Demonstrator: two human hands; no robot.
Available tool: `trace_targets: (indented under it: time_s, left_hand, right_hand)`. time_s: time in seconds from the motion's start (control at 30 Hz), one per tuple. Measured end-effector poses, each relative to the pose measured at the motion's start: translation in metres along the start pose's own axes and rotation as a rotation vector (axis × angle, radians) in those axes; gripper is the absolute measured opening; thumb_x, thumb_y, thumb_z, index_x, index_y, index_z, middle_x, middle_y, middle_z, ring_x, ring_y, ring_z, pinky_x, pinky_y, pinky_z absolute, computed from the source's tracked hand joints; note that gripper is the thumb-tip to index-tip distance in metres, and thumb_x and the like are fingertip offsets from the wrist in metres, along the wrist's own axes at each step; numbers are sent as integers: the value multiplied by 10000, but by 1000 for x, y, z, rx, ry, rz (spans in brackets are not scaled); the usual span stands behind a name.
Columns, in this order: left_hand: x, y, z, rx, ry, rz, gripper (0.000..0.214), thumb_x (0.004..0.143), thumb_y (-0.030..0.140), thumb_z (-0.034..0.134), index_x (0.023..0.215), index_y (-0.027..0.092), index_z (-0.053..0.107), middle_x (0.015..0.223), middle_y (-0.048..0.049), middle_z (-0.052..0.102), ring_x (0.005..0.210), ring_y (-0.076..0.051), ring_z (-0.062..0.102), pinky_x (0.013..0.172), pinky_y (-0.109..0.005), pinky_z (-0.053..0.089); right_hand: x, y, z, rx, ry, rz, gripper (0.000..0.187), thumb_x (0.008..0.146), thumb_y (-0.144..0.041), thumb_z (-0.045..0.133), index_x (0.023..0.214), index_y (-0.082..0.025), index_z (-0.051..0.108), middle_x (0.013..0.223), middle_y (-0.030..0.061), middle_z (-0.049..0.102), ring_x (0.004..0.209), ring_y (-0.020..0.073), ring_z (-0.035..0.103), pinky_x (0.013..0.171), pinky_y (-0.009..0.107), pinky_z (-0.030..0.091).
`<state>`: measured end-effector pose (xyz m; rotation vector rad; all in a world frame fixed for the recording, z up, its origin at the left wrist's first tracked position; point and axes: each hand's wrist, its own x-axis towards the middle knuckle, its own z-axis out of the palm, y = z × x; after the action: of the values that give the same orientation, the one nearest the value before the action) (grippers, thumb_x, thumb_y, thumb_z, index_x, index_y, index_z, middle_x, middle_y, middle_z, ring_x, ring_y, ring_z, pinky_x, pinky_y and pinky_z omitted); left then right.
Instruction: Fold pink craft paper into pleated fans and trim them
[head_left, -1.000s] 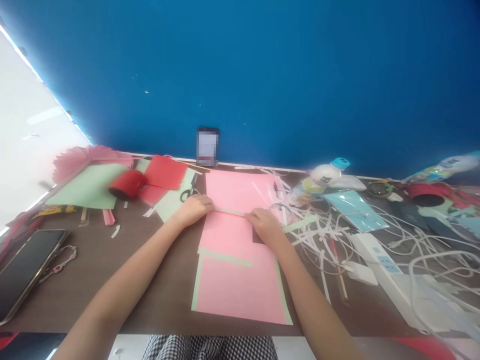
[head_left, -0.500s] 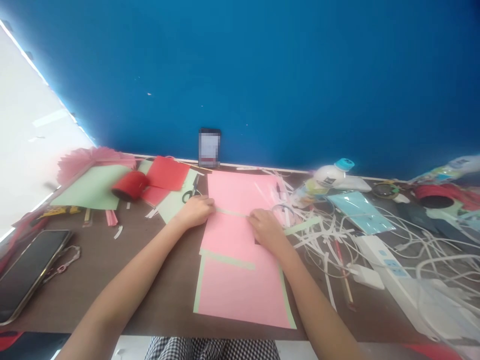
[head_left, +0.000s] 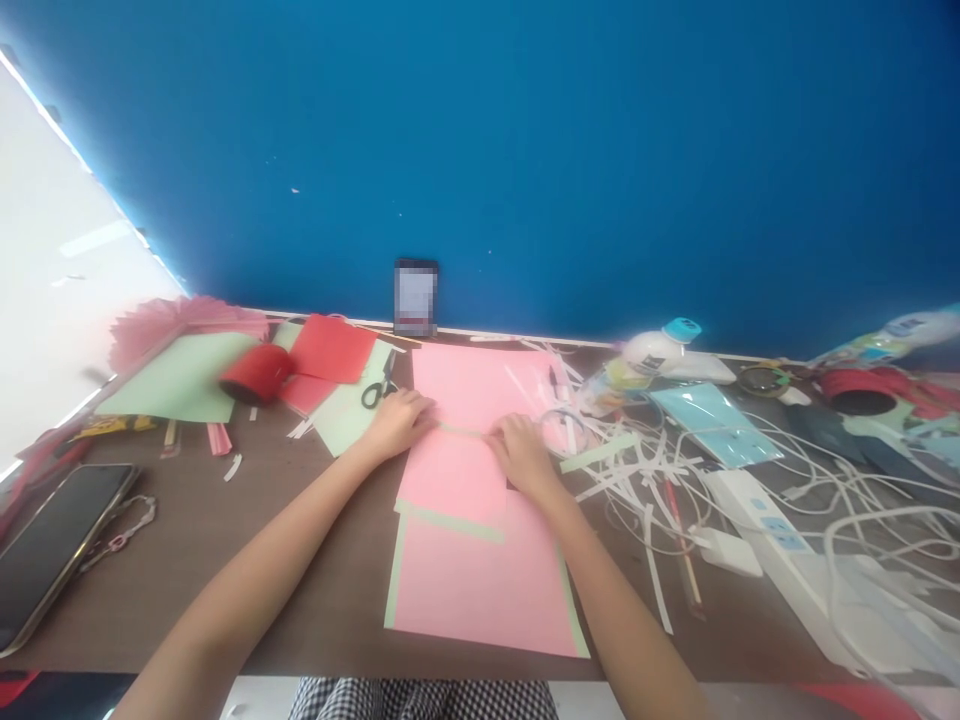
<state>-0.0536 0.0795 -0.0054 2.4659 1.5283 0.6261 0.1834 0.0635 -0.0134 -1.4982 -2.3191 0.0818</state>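
My left hand (head_left: 399,422) and my right hand (head_left: 520,454) rest with curled fingers on a small pink paper sheet (head_left: 454,476). Each hand pinches one end of a thin pale strip (head_left: 463,430) stretched along that sheet's far edge. A larger pink sheet backed by pale green (head_left: 480,586) lies under it, nearer to me. Another pink sheet (head_left: 472,385) lies beyond the hands. Black scissors (head_left: 379,386) sit just past my left hand.
A red tape roll (head_left: 255,372), red and green papers (head_left: 187,375) and a pink paper fan (head_left: 180,318) lie at the left. A phone (head_left: 52,540) lies near left. Paper strips (head_left: 645,470), a glue bottle (head_left: 660,352), cables and a power strip (head_left: 772,530) crowd the right.
My hands have drawn closer together along the strip, the right hand sliding left. The small pink sheet shifted slightly with them.
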Motion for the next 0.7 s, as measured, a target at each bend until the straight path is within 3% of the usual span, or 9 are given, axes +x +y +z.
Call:
trace_targets:
  time_s: [0.1, 0.33, 0.57, 0.7]
  left_hand:
    - [-1, -2, -1, -68, 16, 118, 238, 853, 305, 441, 930, 207, 644, 903, -57, 609, 842, -182, 508, 745, -315, 406]
    - [-1, -4, -1, -120, 77, 277, 247, 873, 234, 414, 888, 191, 657, 877, -57, 631, 838, -154, 524, 735, -295, 386]
    - [-5, 11, -5, 25, 61, 363, 245, 877, 232, 404, 1021, 197, 599, 858, -50, 625, 831, -158, 527, 752, -305, 332]
    - [-7, 20, -7, 107, 51, 441, 277, 902, 173, 335, 950, 190, 608, 827, -39, 623, 793, -136, 527, 755, -295, 319]
  right_hand:
    - [-4, -2, -3, -12, 90, -102, 126, 858, -224, 410, 768, -185, 490, 777, 60, 573, 745, 197, 487, 716, 331, 343]
    - [-10, -5, -13, 31, 228, -222, 175, 866, -270, 428, 966, -177, 538, 773, 52, 616, 741, 187, 530, 730, 320, 359]
    - [-9, -11, -16, 16, 226, -290, 218, 883, -207, 390, 773, -178, 577, 660, 23, 595, 671, 147, 509, 717, 295, 333]
    - [-11, -21, -19, -50, 232, -318, 218, 875, -190, 392, 765, -176, 579, 660, 26, 597, 688, 148, 507, 728, 299, 312]
